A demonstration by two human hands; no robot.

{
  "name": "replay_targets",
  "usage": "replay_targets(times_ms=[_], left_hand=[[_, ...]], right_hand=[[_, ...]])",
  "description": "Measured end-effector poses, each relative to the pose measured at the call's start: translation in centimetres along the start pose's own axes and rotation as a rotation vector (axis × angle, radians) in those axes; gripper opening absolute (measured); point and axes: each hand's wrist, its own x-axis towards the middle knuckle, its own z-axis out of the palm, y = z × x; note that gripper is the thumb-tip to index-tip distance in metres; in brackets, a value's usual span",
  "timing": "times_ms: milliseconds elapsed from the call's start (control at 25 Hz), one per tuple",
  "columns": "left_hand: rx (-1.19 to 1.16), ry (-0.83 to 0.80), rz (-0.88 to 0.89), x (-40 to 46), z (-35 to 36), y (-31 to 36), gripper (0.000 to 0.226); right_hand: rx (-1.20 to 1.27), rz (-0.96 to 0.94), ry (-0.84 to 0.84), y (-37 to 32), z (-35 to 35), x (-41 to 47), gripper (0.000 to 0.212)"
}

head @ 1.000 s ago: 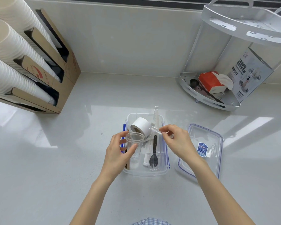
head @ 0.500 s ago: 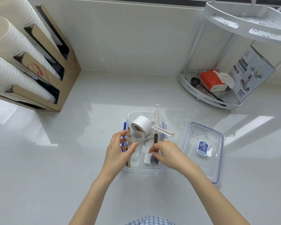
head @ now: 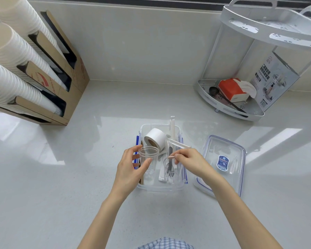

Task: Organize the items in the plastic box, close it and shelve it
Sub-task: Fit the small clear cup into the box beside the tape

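Observation:
The clear plastic box point(head: 160, 188) stands open on the counter in front of me. Inside lie a white tape roll point(head: 155, 138), two wrapped straws point(head: 178, 143) that poke over the rim, a white sachet and a black fork point(head: 169, 168). My left hand point(head: 131, 169) grips a clear plastic cup point(head: 149, 155) upright over the box's left side. My right hand point(head: 190, 162) pinches the rim of a second clear cup point(head: 169, 175) over the fork. The box's lid point(head: 223, 159), with a blue label, lies flat just right of the box.
A white corner shelf rack point(head: 228, 108) stands at the back right with a red tissue pack, a black spoon and a printed carton on its lower tier. A cardboard dispenser point(head: 68, 87) with white paper cup stacks fills the back left.
My right hand let go of the wrapped straw, dropped to the front of the box and took hold of the second cup's rim. My left hand kept its cup almost still.

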Motion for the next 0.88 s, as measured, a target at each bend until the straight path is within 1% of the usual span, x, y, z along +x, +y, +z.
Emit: replay_targets(times_ms=[120, 240, 400, 520, 600, 640, 680, 760, 800, 880], left_hand=[[-0.002, -0.001, 0.009, 0.0, 0.1, 0.1, 0.044], [-0.001, -0.008, 0.023, -0.1, 0.2, 0.1, 0.042], [-0.014, -0.009, 0.03, -0.2, 0.3, 0.1, 0.04], [-0.007, -0.009, 0.033, -0.3, 0.3, 0.1, 0.041], [0.001, -0.009, 0.034, -0.3, 0.2, 0.1, 0.041], [-0.001, -0.009, 0.035, -0.4, 0.2, 0.1, 0.042], [-0.006, -0.008, 0.035, -0.4, 0.2, 0.2, 0.042], [-0.01, -0.008, 0.034, -0.4, 0.2, 0.2, 0.042], [-0.01, -0.011, 0.035, -0.4, 0.2, 0.2, 0.041], [-0.007, -0.017, 0.042, -0.4, 0.2, 0.3, 0.04]], right_hand=[[0.227, 0.071, 0.004, -0.1, -1.0, -0.3, 0.03], [0.425, 0.07, -0.056, -0.2, -2.0, -0.7, 0.029], [0.585, 0.067, -0.084, -0.4, -2.7, -1.2, 0.04], [0.679, 0.058, -0.121, -1.0, -3.1, -1.7, 0.034], [0.761, 0.04, -0.146, -1.3, -3.4, -1.9, 0.043], [0.809, 0.035, -0.142, -1.5, -3.6, -2.1, 0.047], [0.87, 0.036, -0.129, -1.7, -3.8, -2.2, 0.045], [0.958, 0.024, -0.08, -2.0, -4.0, -2.3, 0.035], [0.947, 0.007, -0.044, -2.0, -4.0, -2.2, 0.033], [0.836, -0.04, 0.042, -1.7, -3.7, -1.9, 0.033]])
